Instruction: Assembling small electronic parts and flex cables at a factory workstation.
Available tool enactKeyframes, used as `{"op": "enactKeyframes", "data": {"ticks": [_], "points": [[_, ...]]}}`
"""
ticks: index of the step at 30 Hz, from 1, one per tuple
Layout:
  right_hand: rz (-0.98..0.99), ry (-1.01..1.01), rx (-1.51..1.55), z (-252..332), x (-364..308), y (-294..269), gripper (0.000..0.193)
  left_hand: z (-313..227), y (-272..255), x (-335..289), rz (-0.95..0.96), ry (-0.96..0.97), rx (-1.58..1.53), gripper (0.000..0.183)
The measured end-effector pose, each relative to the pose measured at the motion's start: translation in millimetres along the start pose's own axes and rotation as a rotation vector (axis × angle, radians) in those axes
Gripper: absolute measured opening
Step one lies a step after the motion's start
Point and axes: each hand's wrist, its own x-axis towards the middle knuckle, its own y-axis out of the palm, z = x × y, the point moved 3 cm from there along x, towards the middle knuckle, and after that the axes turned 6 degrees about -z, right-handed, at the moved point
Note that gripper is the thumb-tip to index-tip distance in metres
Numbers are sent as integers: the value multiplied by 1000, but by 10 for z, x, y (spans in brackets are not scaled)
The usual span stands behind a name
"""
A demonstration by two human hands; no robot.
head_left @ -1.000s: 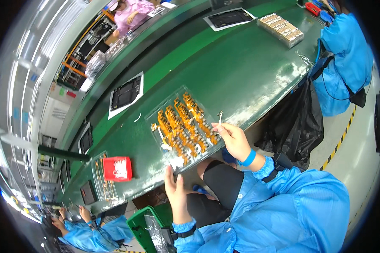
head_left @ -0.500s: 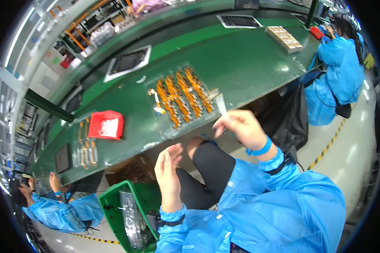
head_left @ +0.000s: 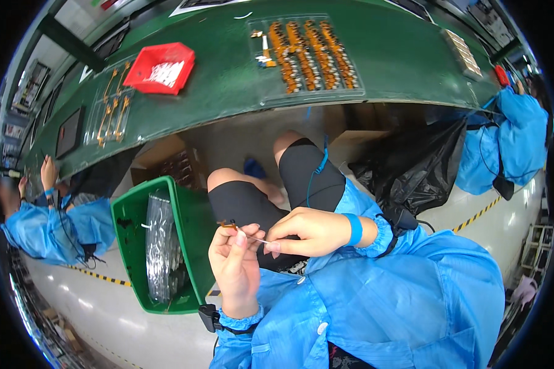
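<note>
My left hand (head_left: 237,265) is raised above my lap, thumb and fingers pinched on a small orange flex cable (head_left: 228,225) with a dark tip. Close against it, my right hand (head_left: 308,232) has thumb and forefinger closed on one end of a thin pale strip (head_left: 258,239). The strip's other end runs to the left fingers; whether it joins the orange piece I cannot tell. On the green bench ahead lies a clear plastic tray (head_left: 266,83) with rows of orange flex cables (head_left: 314,58).
A red bin (head_left: 140,66) of white pieces stands left on the bench, near a second clear tray (head_left: 93,126) and a dark flat panel (head_left: 69,132). By my left knee is a green crate (head_left: 200,246) with clear plastic. A black bag (head_left: 412,166) hangs right. Co-workers sit either side.
My hands, apart before, have come together over my lap, now with the small flex cable and thin strip between them. The view has tilted down, so the bench appears higher.
</note>
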Motion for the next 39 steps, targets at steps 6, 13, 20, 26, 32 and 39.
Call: {"op": "enactKeyframes", "data": {"ticks": [6,13,20,26,32,39], "points": [[12,-93,-139,13,212,242,29,-148,-181,-231,-260,336,229,19],[-146,-3,-85,9,380,332,25,-117,-371,-220,-273,397,500,23],[-359,53,28,-68,250,318,15,14,-315,-153,-182,401,709,25],[-356,95,64,-70,150,187,18,39,-88,-78,-94,473,755,24],[-412,-41,12,-72,74,35,19,48,63,11,-58,485,823,22],[-601,142,390,-110,-129,-237,18,-338,423,366,143,629,1258,19]]}}
